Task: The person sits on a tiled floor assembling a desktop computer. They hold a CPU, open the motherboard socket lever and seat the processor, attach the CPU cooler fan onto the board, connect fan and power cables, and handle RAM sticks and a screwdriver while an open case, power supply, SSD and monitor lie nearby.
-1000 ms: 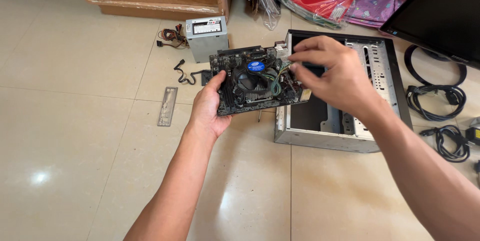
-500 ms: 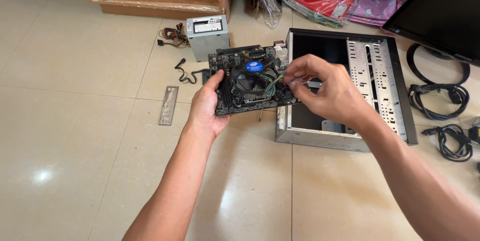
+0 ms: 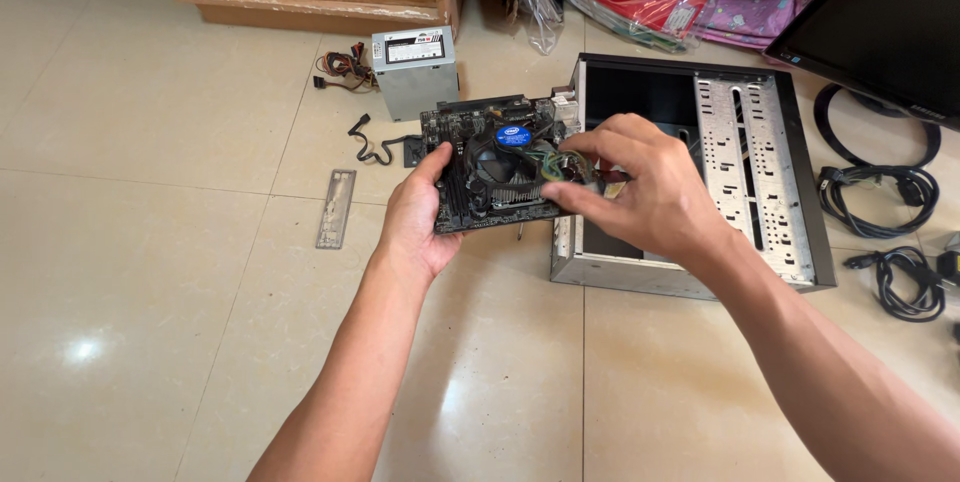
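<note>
Left hand grips motherboard; right hand pinches its wires.

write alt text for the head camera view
A person's left hand holds a motherboard with a round cooler fan above a tiled floor, while the right hand pinches its right edge, beside an open computer case and a grey power supply.

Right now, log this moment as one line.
left hand: holds dark green motherboard | right hand: fingers on its right edge | open grey metal computer case: beside
</note>
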